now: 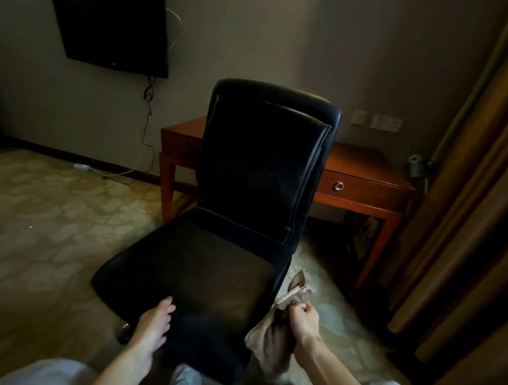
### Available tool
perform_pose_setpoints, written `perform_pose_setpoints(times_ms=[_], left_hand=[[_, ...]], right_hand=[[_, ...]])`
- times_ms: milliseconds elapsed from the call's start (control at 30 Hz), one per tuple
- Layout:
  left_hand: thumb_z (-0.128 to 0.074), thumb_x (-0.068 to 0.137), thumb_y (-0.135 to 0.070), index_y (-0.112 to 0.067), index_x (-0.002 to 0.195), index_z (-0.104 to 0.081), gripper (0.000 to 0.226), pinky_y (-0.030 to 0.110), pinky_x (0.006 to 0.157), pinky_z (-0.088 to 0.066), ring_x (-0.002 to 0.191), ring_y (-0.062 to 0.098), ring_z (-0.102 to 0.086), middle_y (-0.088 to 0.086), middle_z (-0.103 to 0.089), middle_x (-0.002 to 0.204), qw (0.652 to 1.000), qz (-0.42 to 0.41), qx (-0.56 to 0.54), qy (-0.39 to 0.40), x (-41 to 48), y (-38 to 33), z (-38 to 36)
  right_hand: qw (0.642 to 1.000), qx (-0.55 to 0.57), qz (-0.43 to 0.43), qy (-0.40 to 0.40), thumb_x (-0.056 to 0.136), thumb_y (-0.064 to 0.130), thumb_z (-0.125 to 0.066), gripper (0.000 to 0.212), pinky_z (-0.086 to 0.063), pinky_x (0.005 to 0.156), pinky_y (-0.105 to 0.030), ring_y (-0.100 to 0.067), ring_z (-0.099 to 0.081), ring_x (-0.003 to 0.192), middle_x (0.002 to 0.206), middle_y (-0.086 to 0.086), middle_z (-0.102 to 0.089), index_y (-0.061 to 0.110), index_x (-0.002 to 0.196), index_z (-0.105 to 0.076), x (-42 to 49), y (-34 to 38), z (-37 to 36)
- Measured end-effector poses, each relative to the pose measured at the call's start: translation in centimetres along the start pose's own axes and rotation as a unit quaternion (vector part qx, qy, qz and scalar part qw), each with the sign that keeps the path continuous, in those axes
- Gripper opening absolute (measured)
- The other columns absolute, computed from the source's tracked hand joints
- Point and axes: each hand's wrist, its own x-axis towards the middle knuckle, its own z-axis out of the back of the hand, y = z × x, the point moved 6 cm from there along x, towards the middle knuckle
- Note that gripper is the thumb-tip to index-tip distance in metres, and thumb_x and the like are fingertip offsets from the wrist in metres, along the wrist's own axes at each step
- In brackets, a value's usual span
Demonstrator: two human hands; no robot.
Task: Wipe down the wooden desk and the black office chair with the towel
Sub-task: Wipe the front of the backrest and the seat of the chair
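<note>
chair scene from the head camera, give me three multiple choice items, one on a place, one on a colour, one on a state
1. Where does the desk stand?
A. behind the chair
B. left of the chair
C. in front of the chair

2. What colour is the desk?
A. white
B. grey
C. reddish brown

3. What is the right hand doing?
A. lying flat on the desk
B. gripping the towel
C. pulling a drawer

Answers:
1 A, the chair's back hides the desk's middle.
2 C, its top and legs show reddish-brown wood.
3 B, its fingers curl round the bunched towel beside the right edge of the seat, while the left hand rests on the seat's front.
</note>
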Motion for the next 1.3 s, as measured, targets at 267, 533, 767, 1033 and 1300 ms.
perform_pose_setpoints(times_ms=[267, 533, 767, 1033, 1300], left_hand=[[-0.05, 0.107, -0.035, -0.009, 0.141, -0.057, 0.044, 0.048, 0.114, -0.037, 0.137, 0.035, -0.047, 0.018, -0.052, 0.148, 0.997, -0.047, -0.001, -0.058, -0.2, -1.4, 1.5], [-0.047, 0.109, -0.034, -0.005, 0.137, -0.055, 0.041, 0.049, 0.112, -0.038, 0.133, 0.039, -0.047, 0.02, -0.051, 0.143, 0.985, -0.059, 0.135, -0.094, 4.3, -6.1, 7.2], [-0.044, 0.109, -0.039, 0.0, 0.149, -0.04, 0.056, 0.053, 0.104, -0.045, 0.122, 0.044, -0.056, 0.025, -0.054, 0.137, 0.979, 0.012, 0.174, -0.105, 10.1, -4.9, 10.7], [-0.047, 0.103, -0.056, 0.007, 0.14, -0.043, 0.074, 0.058, 0.108, -0.043, 0.125, 0.046, -0.053, 0.028, -0.051, 0.14, 0.96, 0.045, 0.204, -0.188, 15.5, -3.2, 12.0], [-0.04, 0.1, -0.067, -0.004, 0.14, -0.055, 0.076, 0.047, 0.11, -0.039, 0.128, 0.041, -0.054, 0.022, -0.058, 0.139, 0.94, 0.096, 0.225, -0.237, 14.2, 0.7, 9.9]], right_hand=[[0.996, -0.071, 0.006, 0.058, 0.096, 0.009, -0.044, 0.026, -0.056, 0.09, -0.043, -0.029, -0.068, 0.094, 0.099, -0.012, -0.071, 0.017, 0.112, -0.064, -0.8, -1.3, -3.2], [0.998, -0.063, -0.002, 0.019, 0.096, 0.006, -0.044, 0.029, -0.049, 0.083, -0.033, -0.024, -0.065, 0.09, 0.096, -0.008, -0.071, 0.018, 0.112, -0.066, 0.5, -2.3, -3.9], [0.999, -0.029, 0.016, 0.014, 0.094, 0.01, -0.048, 0.034, -0.051, 0.103, -0.049, -0.028, -0.067, 0.1, 0.102, -0.006, -0.073, 0.019, 0.122, -0.065, 4.4, -0.2, -7.4], [0.999, -0.013, 0.017, 0.043, 0.091, 0.0, -0.048, 0.034, -0.054, 0.084, -0.032, -0.019, -0.068, 0.089, 0.091, -0.003, -0.073, 0.02, 0.108, -0.07, 9.7, 3.4, -12.9], [0.995, -0.047, -0.042, 0.076, 0.088, -0.003, -0.051, 0.034, -0.058, 0.092, -0.042, -0.027, -0.07, 0.095, 0.095, -0.009, -0.074, 0.019, 0.107, -0.07, 11.6, 7.6, -17.3]])
